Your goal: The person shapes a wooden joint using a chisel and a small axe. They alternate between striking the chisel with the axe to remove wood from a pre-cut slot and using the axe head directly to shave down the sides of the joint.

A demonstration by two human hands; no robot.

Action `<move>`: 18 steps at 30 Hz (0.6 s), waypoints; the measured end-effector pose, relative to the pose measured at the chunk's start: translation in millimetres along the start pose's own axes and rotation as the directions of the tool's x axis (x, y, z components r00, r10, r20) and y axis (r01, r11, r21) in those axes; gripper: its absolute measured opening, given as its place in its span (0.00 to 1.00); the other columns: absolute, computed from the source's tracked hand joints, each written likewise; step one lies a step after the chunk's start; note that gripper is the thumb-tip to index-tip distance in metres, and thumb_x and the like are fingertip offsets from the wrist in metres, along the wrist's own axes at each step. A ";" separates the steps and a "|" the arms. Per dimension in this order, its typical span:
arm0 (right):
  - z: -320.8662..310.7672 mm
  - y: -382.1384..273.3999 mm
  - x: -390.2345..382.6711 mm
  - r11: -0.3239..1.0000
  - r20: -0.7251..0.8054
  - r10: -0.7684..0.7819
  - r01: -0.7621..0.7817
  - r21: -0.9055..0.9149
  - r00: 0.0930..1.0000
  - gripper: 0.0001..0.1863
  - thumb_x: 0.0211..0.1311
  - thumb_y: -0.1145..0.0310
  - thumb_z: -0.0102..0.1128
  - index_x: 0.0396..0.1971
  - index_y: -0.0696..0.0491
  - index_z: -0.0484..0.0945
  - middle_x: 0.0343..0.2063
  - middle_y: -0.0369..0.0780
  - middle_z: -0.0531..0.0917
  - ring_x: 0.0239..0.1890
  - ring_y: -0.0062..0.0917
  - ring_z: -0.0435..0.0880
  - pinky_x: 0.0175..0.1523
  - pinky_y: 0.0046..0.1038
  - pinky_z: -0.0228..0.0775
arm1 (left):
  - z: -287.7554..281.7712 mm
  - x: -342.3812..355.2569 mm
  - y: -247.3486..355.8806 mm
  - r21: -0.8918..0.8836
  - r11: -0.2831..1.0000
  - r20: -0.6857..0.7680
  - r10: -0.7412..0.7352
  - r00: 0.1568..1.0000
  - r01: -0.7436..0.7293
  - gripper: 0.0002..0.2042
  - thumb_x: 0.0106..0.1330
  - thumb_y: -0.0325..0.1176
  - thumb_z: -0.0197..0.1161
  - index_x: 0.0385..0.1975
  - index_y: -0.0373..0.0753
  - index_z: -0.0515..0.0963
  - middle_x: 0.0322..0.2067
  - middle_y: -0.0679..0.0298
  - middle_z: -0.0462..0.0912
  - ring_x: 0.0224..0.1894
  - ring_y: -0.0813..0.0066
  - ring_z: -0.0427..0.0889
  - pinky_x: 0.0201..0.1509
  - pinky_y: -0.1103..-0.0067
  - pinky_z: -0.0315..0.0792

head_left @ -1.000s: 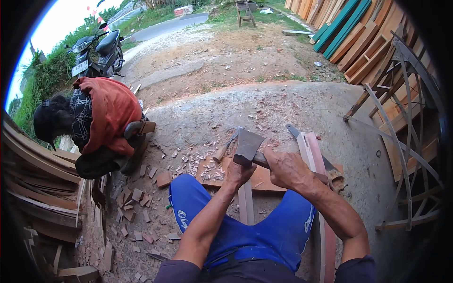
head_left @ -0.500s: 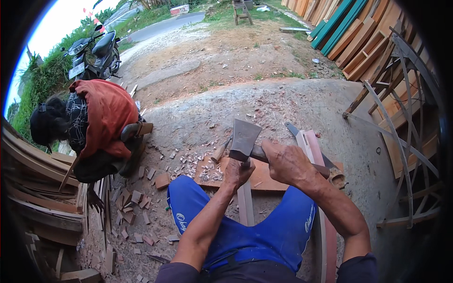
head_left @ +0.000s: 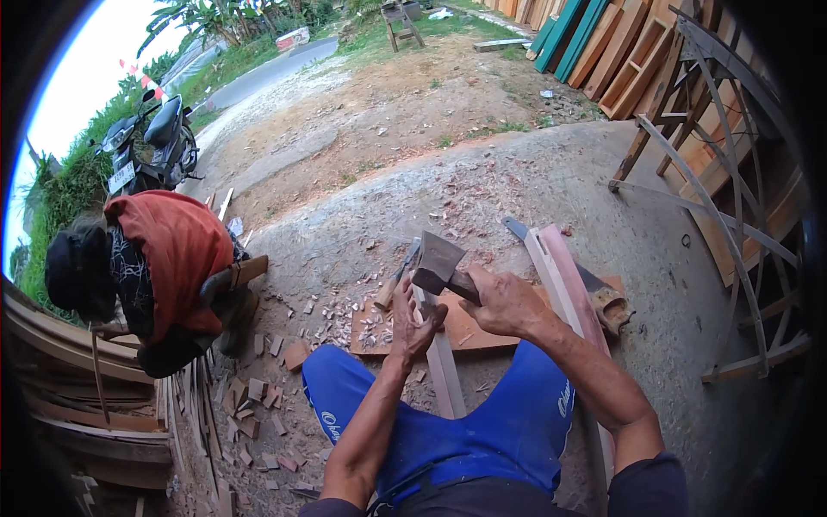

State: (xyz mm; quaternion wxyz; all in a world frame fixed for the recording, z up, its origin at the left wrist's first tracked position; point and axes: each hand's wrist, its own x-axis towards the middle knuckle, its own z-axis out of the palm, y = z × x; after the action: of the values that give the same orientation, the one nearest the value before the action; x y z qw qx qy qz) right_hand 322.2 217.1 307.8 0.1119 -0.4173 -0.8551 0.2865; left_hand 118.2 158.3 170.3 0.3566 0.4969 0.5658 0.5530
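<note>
My right hand (head_left: 506, 303) is closed round the wooden handle of a hatchet (head_left: 438, 262), whose broad dark head points up and away to the left. Just below the head, my left hand (head_left: 412, 324) has its fingers apart, beside a narrow wooden batten (head_left: 444, 375) that runs between my knees. Whether the left fingers touch the batten is hard to make out. Close to the left fingertips lies a wooden-handled chisel (head_left: 388, 291). A brown board (head_left: 487, 329) lies beneath, strewn with pale chips.
Right of my hands lie a long reddish beam (head_left: 564, 280) and a handsaw (head_left: 515, 227). Wood offcuts (head_left: 250, 396) litter the ground at left. A co-worker in an orange top (head_left: 177, 258) bends over stacked timber (head_left: 77, 345). A metal frame (head_left: 732, 207) stands right.
My left hand has loosened from a closed grip below the hatchet head to spread fingers. The hatchet has tilted, and my view has shifted. The co-worker has bent lower.
</note>
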 end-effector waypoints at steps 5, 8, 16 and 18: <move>26.6 65.6 15.0 0.901 0.055 0.264 -0.267 0.342 0.963 0.33 0.62 0.50 0.65 0.60 0.57 0.72 0.48 0.57 0.83 0.51 0.49 0.84 0.57 0.45 0.74 | 10.4 19.0 36.6 0.096 0.934 -0.267 0.357 0.895 -0.344 0.34 0.68 0.45 0.69 0.67 0.33 0.65 0.56 0.54 0.75 0.60 0.65 0.76 0.64 0.69 0.70; 51.8 98.6 40.2 0.907 -0.073 0.190 -0.147 0.394 0.979 0.38 0.59 0.53 0.70 0.64 0.57 0.67 0.49 0.56 0.83 0.48 0.47 0.86 0.52 0.43 0.78 | 36.8 37.9 45.1 0.232 0.940 -0.332 0.318 0.888 -0.250 0.15 0.71 0.27 0.64 0.55 0.34 0.76 0.37 0.61 0.81 0.36 0.75 0.83 0.42 0.78 0.76; 62.3 124.5 117.5 0.910 0.360 0.016 0.136 -0.392 0.933 0.30 0.50 0.72 0.64 0.57 0.50 0.69 0.36 0.50 0.86 0.38 0.48 0.88 0.39 0.48 0.80 | 37.2 32.3 26.8 0.157 0.942 -0.397 0.335 0.855 -0.297 0.09 0.72 0.25 0.62 0.48 0.32 0.78 0.40 0.59 0.82 0.41 0.75 0.83 0.48 0.78 0.77; 40.5 128.2 150.4 0.881 0.382 -0.056 0.226 -0.415 0.922 0.23 0.52 0.72 0.61 0.51 0.50 0.74 0.34 0.48 0.87 0.40 0.46 0.88 0.41 0.47 0.80 | 33.5 30.9 27.5 0.223 0.921 -0.393 0.384 0.836 -0.319 0.07 0.73 0.24 0.60 0.47 0.32 0.77 0.38 0.63 0.80 0.38 0.79 0.80 0.44 0.81 0.76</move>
State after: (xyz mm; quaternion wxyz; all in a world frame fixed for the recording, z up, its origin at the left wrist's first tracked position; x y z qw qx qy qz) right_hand 293.8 380.5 193.0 -0.1252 -0.3080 -0.9323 0.1422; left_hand 146.9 194.0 197.3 0.0776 0.4835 0.5685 0.6610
